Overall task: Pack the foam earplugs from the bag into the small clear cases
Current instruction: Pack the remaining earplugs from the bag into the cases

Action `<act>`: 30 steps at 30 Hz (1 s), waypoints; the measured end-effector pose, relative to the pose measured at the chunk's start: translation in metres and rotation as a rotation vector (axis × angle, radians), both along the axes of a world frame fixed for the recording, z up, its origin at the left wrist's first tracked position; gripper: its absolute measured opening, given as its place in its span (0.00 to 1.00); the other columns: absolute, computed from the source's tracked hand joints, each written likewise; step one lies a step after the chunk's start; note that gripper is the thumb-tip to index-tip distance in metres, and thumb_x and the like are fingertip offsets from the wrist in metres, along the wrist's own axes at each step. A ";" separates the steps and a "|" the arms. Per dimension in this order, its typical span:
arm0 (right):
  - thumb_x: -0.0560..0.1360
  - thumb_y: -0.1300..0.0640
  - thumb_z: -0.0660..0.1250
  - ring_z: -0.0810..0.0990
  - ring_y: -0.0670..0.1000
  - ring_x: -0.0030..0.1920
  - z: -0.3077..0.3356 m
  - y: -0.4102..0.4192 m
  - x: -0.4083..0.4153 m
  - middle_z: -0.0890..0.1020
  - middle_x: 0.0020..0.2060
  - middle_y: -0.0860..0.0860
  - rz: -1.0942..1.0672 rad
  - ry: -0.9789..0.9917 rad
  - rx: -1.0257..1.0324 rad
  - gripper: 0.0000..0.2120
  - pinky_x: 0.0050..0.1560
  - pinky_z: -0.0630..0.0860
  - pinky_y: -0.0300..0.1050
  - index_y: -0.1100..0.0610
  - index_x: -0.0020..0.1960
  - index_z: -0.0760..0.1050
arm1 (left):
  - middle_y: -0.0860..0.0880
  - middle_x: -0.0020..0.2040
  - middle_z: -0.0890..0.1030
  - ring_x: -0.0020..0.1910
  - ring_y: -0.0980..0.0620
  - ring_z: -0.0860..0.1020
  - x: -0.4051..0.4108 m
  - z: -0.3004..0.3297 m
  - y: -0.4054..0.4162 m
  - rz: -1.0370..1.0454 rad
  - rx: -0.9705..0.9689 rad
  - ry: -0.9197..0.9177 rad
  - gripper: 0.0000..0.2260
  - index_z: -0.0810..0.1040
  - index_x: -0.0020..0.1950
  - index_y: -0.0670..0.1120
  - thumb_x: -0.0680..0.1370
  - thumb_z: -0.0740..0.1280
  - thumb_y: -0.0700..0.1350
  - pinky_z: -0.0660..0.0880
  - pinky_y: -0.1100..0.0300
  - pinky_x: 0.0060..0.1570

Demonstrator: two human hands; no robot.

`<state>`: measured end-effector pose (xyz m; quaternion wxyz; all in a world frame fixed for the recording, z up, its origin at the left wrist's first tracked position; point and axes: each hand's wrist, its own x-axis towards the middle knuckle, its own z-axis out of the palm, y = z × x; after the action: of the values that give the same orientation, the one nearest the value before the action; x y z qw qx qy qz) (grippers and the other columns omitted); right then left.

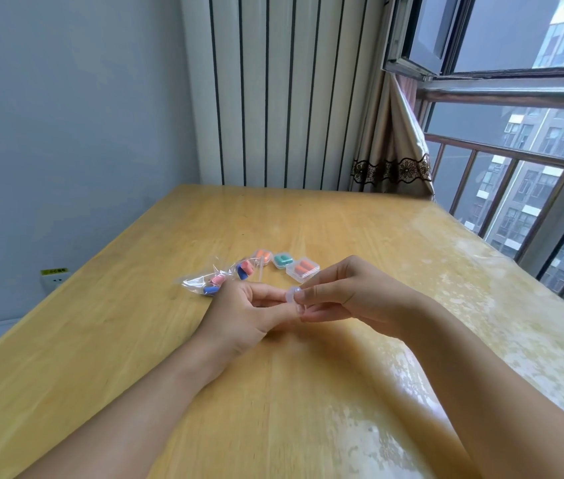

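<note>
Both my hands meet over the middle of the wooden table (308, 392). My left hand (239, 312) and my right hand (342, 292) pinch a small clear case (292, 293) between their fingertips; I cannot tell whether anything is inside it. Behind my left hand lies the clear plastic bag (201, 280) with pink and blue earplugs (213, 285) in it. Further back stand small clear cases: one with pink and blue plugs (245, 269), one with orange plugs (262, 256), one with teal plugs (282, 260), and one more with orange plugs (303, 269).
A white radiator (284, 91) stands behind the table's far edge. A curtain (391, 146) and a window with a railing (515, 157) are on the right. A grey wall with a socket (54, 278) is on the left.
</note>
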<state>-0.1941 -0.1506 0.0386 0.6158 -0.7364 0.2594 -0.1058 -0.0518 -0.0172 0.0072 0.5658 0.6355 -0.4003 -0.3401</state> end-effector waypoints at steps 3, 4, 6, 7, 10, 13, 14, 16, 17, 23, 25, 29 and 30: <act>0.73 0.61 0.76 0.85 0.62 0.58 0.002 0.002 0.000 0.86 0.52 0.65 0.004 0.038 0.056 0.06 0.64 0.80 0.50 0.65 0.46 0.86 | 0.46 0.41 0.88 0.41 0.53 0.86 0.002 0.002 0.001 -0.020 0.051 0.034 0.06 0.88 0.47 0.43 0.71 0.78 0.40 0.81 0.65 0.46; 0.73 0.62 0.76 0.84 0.62 0.58 0.003 0.003 0.000 0.86 0.53 0.66 0.000 0.054 0.083 0.08 0.64 0.80 0.50 0.66 0.48 0.86 | 0.44 0.42 0.88 0.44 0.51 0.87 0.003 0.002 0.001 -0.029 0.069 0.032 0.06 0.88 0.46 0.43 0.70 0.78 0.40 0.82 0.63 0.48; 0.73 0.63 0.76 0.86 0.61 0.56 0.004 0.005 0.000 0.85 0.51 0.67 -0.018 0.084 0.141 0.11 0.61 0.82 0.48 0.69 0.52 0.84 | 0.43 0.43 0.88 0.47 0.48 0.87 0.004 0.003 0.002 -0.059 0.097 0.029 0.06 0.88 0.46 0.43 0.70 0.78 0.41 0.82 0.61 0.51; 0.72 0.64 0.76 0.87 0.60 0.53 0.005 0.006 0.000 0.86 0.50 0.67 -0.028 0.094 0.164 0.11 0.58 0.83 0.46 0.70 0.51 0.84 | 0.43 0.43 0.88 0.46 0.49 0.87 0.005 0.003 0.003 -0.076 0.105 0.029 0.06 0.88 0.46 0.42 0.71 0.78 0.40 0.82 0.63 0.49; 0.70 0.65 0.77 0.87 0.58 0.46 0.008 0.011 0.002 0.86 0.43 0.64 -0.075 0.116 0.208 0.06 0.50 0.84 0.42 0.67 0.46 0.85 | 0.43 0.44 0.88 0.47 0.51 0.87 0.006 0.005 0.004 -0.137 0.117 0.047 0.06 0.88 0.48 0.42 0.72 0.77 0.39 0.80 0.66 0.47; 0.70 0.65 0.76 0.88 0.60 0.48 0.008 0.014 0.004 0.86 0.41 0.62 -0.126 0.139 0.180 0.10 0.50 0.85 0.43 0.69 0.50 0.84 | 0.42 0.47 0.88 0.50 0.49 0.86 0.009 0.007 0.005 -0.193 0.107 0.095 0.10 0.88 0.49 0.42 0.70 0.78 0.43 0.80 0.64 0.51; 0.69 0.65 0.77 0.88 0.61 0.49 0.008 0.014 0.005 0.86 0.41 0.62 -0.138 0.143 0.155 0.10 0.51 0.84 0.45 0.69 0.49 0.84 | 0.42 0.47 0.88 0.51 0.49 0.86 0.011 0.007 0.005 -0.205 0.106 0.107 0.12 0.88 0.49 0.42 0.68 0.79 0.44 0.80 0.63 0.53; 0.68 0.65 0.77 0.88 0.60 0.45 0.008 0.017 0.007 0.86 0.38 0.61 -0.157 0.144 0.115 0.06 0.50 0.84 0.45 0.67 0.43 0.84 | 0.40 0.48 0.88 0.52 0.48 0.86 0.012 0.008 0.006 -0.222 0.104 0.129 0.14 0.88 0.49 0.42 0.66 0.79 0.45 0.80 0.61 0.55; 0.68 0.65 0.77 0.88 0.58 0.42 0.008 0.018 0.008 0.86 0.37 0.61 -0.164 0.144 0.102 0.04 0.48 0.84 0.44 0.65 0.41 0.84 | 0.40 0.49 0.87 0.52 0.47 0.86 0.013 0.008 0.005 -0.228 0.104 0.138 0.15 0.88 0.49 0.41 0.65 0.79 0.44 0.80 0.60 0.56; 0.71 0.67 0.72 0.88 0.59 0.43 0.003 0.011 0.007 0.86 0.40 0.63 -0.169 0.112 0.121 0.10 0.49 0.84 0.45 0.74 0.49 0.82 | 0.39 0.50 0.87 0.52 0.46 0.86 0.018 0.009 0.004 -0.217 0.112 0.209 0.14 0.87 0.51 0.37 0.68 0.77 0.41 0.82 0.60 0.54; 0.74 0.67 0.70 0.88 0.58 0.44 0.006 0.007 0.002 0.86 0.44 0.66 -0.118 0.093 0.186 0.12 0.48 0.85 0.44 0.75 0.53 0.81 | 0.38 0.53 0.86 0.54 0.45 0.86 0.020 0.011 0.007 -0.244 0.120 0.240 0.12 0.85 0.54 0.35 0.73 0.75 0.39 0.81 0.61 0.53; 0.78 0.66 0.66 0.87 0.59 0.44 0.004 -0.008 -0.006 0.85 0.47 0.68 -0.134 0.101 0.184 0.11 0.46 0.86 0.46 0.72 0.55 0.81 | 0.40 0.52 0.87 0.53 0.45 0.86 0.018 0.012 0.005 -0.221 0.147 0.253 0.10 0.83 0.58 0.39 0.78 0.70 0.37 0.82 0.64 0.47; 0.78 0.66 0.67 0.87 0.57 0.42 0.003 -0.011 -0.008 0.86 0.47 0.68 -0.156 0.104 0.145 0.10 0.43 0.86 0.46 0.72 0.55 0.81 | 0.40 0.51 0.87 0.51 0.45 0.87 0.015 0.011 0.004 -0.207 0.154 0.232 0.10 0.82 0.59 0.39 0.78 0.70 0.36 0.83 0.64 0.46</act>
<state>-0.2019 -0.1619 0.0414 0.6429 -0.6722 0.3544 -0.0958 -0.0364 -0.0127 0.0184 0.5199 0.5888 -0.3686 -0.4971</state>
